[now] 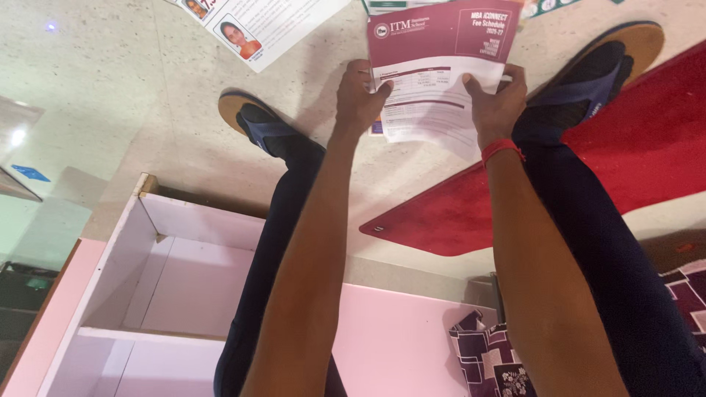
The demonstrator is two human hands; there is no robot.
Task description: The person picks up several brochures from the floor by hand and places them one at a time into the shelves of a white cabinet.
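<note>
Maroon-and-white printed paper leaflet (434, 70): light, floppy, creases easily; best held at side edges. Left hand (360, 95) and right hand (498, 103) pinch those edges, above speckled floor (110, 88).

Left hand (360, 99) and right hand (496, 106) gripping a maroon-and-white leaflet (437, 70) by its sides — hovering over the floor (110, 88), feet in sandals (254, 121).

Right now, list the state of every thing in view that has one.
Maroon-and-white printed leaflet: lifted off the floor, held flat by both side edges.
Left hand: gripping the leaflet's left edge.
Right hand: gripping its right edge, red thread on the wrist.
White open drawer: pulled out, nothing visible inside.
White paper with a photo: lying flat on the floor.
Red mat: lying flat.
</note>
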